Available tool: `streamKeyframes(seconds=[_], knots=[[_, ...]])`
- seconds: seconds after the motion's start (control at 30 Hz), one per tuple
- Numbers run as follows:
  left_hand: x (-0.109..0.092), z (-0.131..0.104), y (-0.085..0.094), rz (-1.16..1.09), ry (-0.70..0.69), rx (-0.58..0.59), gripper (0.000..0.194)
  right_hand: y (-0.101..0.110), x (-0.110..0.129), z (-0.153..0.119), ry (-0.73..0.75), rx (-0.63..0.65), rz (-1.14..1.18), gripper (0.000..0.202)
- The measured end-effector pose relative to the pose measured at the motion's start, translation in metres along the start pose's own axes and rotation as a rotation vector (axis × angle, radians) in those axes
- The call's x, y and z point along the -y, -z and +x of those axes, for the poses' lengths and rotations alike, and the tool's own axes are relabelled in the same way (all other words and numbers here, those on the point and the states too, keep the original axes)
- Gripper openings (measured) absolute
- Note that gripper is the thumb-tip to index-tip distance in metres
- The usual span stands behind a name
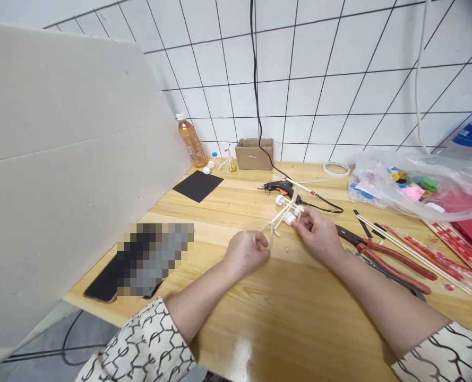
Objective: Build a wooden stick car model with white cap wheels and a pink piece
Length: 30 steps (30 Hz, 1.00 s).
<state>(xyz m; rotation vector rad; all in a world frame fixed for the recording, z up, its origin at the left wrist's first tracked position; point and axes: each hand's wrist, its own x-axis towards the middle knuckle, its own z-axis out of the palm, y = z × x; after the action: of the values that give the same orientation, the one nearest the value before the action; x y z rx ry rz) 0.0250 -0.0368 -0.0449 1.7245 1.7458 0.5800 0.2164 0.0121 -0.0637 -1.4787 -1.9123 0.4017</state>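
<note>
On a tan wooden table (236,318), a pale, white-wheeled stick model (283,209) is slanted lengthwise toward a black glue gun (277,185). Its near end is pinched by the left hand (247,249), its wheeled end by the right hand (319,233).

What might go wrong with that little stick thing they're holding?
The stick model has thin sticks, so one might snap if the left hand and right hand squeeze too hard. The glue gun lies just behind it and could get bumped; I can't tell whether it's hot. The pliers lie beside the right forearm, which might knock them.
</note>
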Motion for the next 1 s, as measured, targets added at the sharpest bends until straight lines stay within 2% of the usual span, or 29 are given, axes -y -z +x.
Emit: streamKeyframes(seconds=[0.13,0.23,0.37,0.5,0.63,0.77,0.9,1.0], knots=[[0.005,0.003,0.017,-0.067,0.058,0.076,0.008,0.004,0.005,-0.004,-0.056,-0.034,-0.014,0.017],[0.01,0.008,0.027,-0.188,0.078,0.06,0.01,0.006,0.009,-0.009,-0.067,-0.096,-0.069,0.013],[0.018,0.014,0.026,-0.337,0.007,0.029,0.02,0.008,0.02,-0.02,0.118,-0.15,-0.139,0.003],[0.024,0.017,0.02,-0.396,-0.064,0.051,0.027,0.004,0.032,-0.031,0.306,-0.041,-0.161,0.012],[0.027,0.02,0.018,-0.355,-0.127,0.058,0.027,-0.003,0.037,-0.038,0.322,0.103,-0.195,0.017],[0.03,0.023,0.019,-0.282,-0.193,0.035,0.025,-0.006,0.039,-0.042,0.339,0.132,-0.224,0.019],[0.028,0.021,0.021,-0.282,-0.212,-0.041,0.022,0.001,0.039,-0.039,0.362,0.024,-0.166,0.017],[0.023,0.015,0.022,-0.28,-0.207,-0.073,0.022,0.008,0.033,-0.03,0.262,-0.101,-0.103,0.015]])
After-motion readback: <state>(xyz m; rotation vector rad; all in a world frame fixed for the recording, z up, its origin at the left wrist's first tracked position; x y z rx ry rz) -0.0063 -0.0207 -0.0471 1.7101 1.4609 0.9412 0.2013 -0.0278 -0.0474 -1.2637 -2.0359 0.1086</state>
